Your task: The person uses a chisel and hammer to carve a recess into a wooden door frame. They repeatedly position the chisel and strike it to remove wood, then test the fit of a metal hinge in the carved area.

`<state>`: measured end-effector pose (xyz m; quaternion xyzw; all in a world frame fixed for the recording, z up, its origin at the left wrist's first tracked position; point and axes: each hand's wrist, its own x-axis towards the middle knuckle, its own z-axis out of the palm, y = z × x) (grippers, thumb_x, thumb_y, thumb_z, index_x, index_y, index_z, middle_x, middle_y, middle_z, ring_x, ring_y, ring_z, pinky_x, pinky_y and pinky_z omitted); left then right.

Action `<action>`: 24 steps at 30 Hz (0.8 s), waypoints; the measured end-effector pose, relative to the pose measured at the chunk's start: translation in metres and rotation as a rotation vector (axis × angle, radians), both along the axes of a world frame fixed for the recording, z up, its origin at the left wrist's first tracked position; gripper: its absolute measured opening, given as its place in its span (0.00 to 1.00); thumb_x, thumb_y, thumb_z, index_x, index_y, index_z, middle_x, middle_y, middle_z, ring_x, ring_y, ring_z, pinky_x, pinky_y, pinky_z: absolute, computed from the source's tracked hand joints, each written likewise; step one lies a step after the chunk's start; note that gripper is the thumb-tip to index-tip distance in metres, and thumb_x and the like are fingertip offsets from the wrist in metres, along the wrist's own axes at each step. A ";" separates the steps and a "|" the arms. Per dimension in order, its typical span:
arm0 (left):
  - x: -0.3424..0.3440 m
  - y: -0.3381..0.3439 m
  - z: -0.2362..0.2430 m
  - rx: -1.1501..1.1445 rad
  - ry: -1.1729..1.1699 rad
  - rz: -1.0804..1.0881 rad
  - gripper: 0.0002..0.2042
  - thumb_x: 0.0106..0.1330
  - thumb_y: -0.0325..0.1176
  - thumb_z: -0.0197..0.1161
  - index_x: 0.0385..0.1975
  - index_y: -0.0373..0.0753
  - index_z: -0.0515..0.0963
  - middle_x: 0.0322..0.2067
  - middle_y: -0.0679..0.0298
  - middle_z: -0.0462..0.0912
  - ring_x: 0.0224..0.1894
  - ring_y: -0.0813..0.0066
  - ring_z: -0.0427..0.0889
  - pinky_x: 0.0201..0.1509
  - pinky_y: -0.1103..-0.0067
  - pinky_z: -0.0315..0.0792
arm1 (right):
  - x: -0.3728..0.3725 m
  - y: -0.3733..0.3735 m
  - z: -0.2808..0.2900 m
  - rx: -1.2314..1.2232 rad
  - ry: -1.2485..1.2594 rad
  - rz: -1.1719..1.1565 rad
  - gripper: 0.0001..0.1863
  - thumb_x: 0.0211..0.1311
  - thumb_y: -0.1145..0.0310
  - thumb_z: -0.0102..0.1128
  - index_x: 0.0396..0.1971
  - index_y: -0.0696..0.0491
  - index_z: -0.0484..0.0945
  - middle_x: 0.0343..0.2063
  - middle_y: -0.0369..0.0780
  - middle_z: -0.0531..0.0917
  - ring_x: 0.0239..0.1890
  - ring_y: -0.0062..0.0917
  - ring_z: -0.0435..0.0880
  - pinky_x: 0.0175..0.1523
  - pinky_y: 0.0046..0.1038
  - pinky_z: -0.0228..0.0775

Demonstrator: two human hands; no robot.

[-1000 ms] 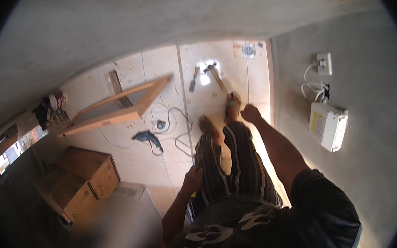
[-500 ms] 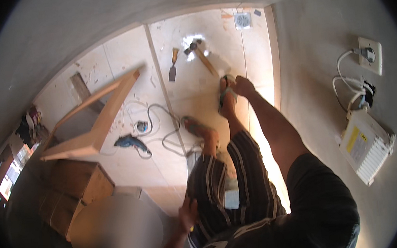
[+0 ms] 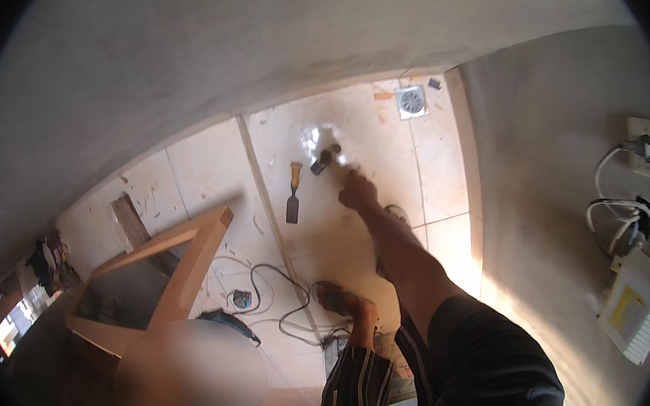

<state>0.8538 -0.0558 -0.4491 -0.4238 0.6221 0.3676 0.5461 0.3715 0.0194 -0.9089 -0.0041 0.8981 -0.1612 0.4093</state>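
Note:
My right hand (image 3: 358,191) reaches down to the floor, fingers closed around the wooden handle of a hammer (image 3: 326,159); its dark head lies over a bright patch of the tiles. Just left of it is a flat chisel (image 3: 293,204) with a wooden handle. My left hand is not in view. Below my arm show my sandalled feet and striped trousers.
A wooden frame (image 3: 197,262) lies at the left, near a drill (image 3: 230,323) and loose cables (image 3: 285,278). A drain cover (image 3: 410,101) is near the back wall. The right wall has a socket (image 3: 645,152) and a white box (image 3: 633,303) with wires.
My right hand has moved from beside my foot forward to the hammer handle. My left hand has gone out of view. The whole view has shifted, with the floor tools lower in it.

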 end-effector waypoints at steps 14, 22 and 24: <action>-0.157 -0.025 -0.024 -0.029 0.458 -0.052 0.19 0.73 0.46 0.55 0.53 0.37 0.73 0.51 0.39 0.79 0.55 0.35 0.78 0.56 0.51 0.72 | 0.121 0.132 0.397 -0.647 -0.368 -0.509 0.22 0.67 0.67 0.65 0.58 0.54 0.72 0.29 0.40 0.83 0.25 0.24 0.83 0.29 0.27 0.76; -0.052 0.013 0.039 0.028 0.465 0.118 0.18 0.75 0.46 0.54 0.47 0.34 0.74 0.45 0.36 0.82 0.52 0.33 0.80 0.54 0.49 0.75 | 0.090 0.114 0.400 -0.407 -0.299 -0.510 0.13 0.69 0.63 0.62 0.37 0.55 0.71 0.17 0.36 0.75 0.12 0.21 0.73 0.15 0.29 0.69; -0.042 0.028 0.037 0.024 0.398 0.228 0.19 0.75 0.47 0.54 0.49 0.35 0.73 0.46 0.35 0.82 0.52 0.32 0.80 0.54 0.49 0.74 | 0.090 0.098 0.367 -0.382 -0.236 -0.373 0.10 0.64 0.68 0.58 0.39 0.56 0.71 0.18 0.36 0.74 0.12 0.21 0.72 0.15 0.29 0.68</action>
